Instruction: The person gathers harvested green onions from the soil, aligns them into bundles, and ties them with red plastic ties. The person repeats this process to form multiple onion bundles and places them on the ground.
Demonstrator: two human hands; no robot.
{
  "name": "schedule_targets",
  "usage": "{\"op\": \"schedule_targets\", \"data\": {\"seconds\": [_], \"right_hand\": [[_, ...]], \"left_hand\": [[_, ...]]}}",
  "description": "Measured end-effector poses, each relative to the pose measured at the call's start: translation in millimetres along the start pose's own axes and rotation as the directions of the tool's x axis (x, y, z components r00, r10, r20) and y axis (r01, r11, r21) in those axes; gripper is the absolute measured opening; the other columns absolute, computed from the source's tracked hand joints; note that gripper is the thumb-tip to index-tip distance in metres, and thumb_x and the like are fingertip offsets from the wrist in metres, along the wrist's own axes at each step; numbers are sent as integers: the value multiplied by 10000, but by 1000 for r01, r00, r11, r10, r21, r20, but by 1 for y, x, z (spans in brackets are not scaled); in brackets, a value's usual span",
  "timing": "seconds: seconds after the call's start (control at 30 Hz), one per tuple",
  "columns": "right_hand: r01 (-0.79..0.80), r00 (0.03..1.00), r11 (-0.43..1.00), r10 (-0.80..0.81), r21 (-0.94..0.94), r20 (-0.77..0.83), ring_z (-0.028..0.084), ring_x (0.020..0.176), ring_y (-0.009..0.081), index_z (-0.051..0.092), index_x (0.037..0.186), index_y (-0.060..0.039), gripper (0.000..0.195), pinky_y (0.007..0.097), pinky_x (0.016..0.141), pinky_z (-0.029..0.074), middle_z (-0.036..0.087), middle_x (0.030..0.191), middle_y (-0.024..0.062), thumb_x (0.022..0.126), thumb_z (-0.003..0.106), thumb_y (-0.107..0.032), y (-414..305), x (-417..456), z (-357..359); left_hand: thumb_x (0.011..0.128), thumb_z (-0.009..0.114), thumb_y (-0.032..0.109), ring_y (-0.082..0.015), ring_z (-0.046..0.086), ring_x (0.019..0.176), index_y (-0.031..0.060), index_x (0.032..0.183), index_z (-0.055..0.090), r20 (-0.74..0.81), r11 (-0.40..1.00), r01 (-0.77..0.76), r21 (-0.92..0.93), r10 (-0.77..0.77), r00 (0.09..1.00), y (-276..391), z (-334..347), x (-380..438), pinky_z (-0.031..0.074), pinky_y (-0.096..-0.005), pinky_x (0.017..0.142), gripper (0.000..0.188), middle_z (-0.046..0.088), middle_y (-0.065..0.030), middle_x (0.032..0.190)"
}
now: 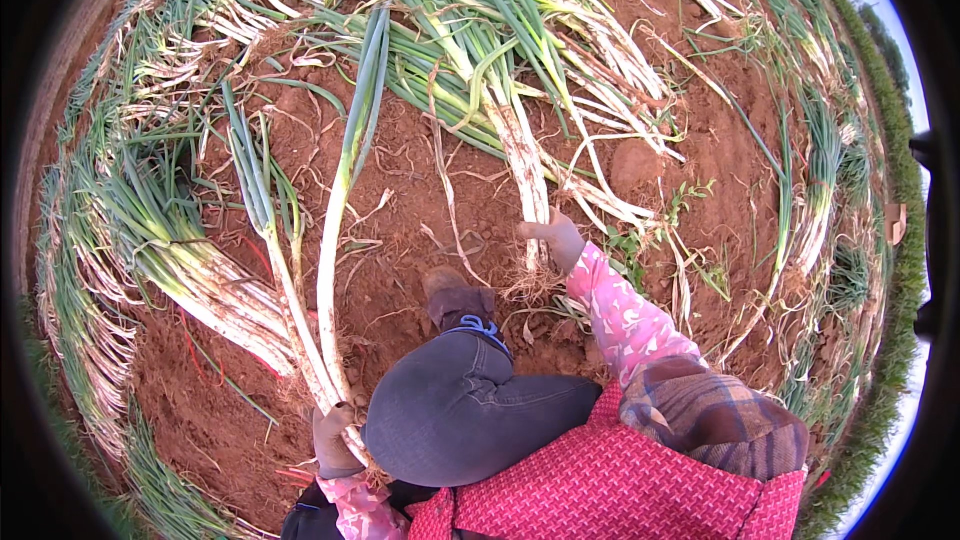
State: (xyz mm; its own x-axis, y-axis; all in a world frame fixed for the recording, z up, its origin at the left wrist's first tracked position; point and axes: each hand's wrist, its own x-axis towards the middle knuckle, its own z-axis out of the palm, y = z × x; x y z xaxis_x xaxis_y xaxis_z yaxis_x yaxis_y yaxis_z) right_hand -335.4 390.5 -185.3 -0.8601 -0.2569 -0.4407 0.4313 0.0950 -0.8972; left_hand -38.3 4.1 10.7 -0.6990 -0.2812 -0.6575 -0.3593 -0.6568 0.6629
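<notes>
My left hand (334, 441), in a greyish glove, is closed around the lower ends of a few long green onions (328, 270). Their white stalks rise from my fist, and the green leaves point away from me. Farther forward, my gloved right hand (556, 238) grips a bundle of green onions (517, 142) just above its stringy roots (531, 281). The leaves of that bundle fan out over a larger pile of green onions (607, 45) lying on the soil. My fingers partly hide the stalks in both hands.
My bent knee (442, 412) sits between my hands. At left lies a tied bundle of green onions (217, 292), near red twine (196, 352). Rows of onions (97, 300) line the far left; another bundle (819, 195) lies at right. Reddish soil (420, 202) bears dry leaves.
</notes>
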Motion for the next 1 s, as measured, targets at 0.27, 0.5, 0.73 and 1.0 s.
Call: {"op": "schedule_targets", "data": {"seconds": [0.27, 0.5, 0.73, 1.0], "right_hand": [[-180, 911, 748, -118, 639, 394, 752, 963, 205, 588, 1453, -10, 484, 421, 826, 667, 742, 1259, 120, 1076, 639, -309, -168, 19, 40], [506, 620, 737, -672, 448, 406, 738, 954, 203, 614, 1419, -51, 415, 390, 861, 639, 751, 1131, 88, 1087, 636, -301, -543, 6, 150], [924, 262, 327, -920, 200, 291, 724, 966, 176, 672, 1322, -22, 392, 353, 887, 595, 758, 1135, 78, 1058, 679, -311, -649, -155, 170], [579, 691, 814, -459, -48, 559, 709, 980, 145, 739, 1212, 12, 383, 311, 918, 546, 767, 1139, 66, 1025, 729, -322, -401, -93, 215]], "left_hand": [[1013, 712, 147, -166, 671, 916, -81, 1458, 474, 445, 814, 128, -567, 171, 879, 115, 42, 25, 618, -293, 759, 554, 662, -92, 1124], [1063, 651, 210, -175, 730, 932, -56, 1428, 536, 189, 570, -669, -477, 810, 555, 363, 125, -1, 663, -304, 826, 467, 706, -136, 1144], [1028, 653, 175, -190, 730, 973, -43, 1434, 544, 507, 545, -563, -621, 828, 241, 398, 133, -79, 661, -314, 815, 474, 702, -143, 1180], [950, 648, 87, -245, 691, 973, -36, 1381, 562, 316, 837, -285, -466, 459, 830, 127, 50, 4, 626, -418, 885, 457, 686, -127, 1151]]}}
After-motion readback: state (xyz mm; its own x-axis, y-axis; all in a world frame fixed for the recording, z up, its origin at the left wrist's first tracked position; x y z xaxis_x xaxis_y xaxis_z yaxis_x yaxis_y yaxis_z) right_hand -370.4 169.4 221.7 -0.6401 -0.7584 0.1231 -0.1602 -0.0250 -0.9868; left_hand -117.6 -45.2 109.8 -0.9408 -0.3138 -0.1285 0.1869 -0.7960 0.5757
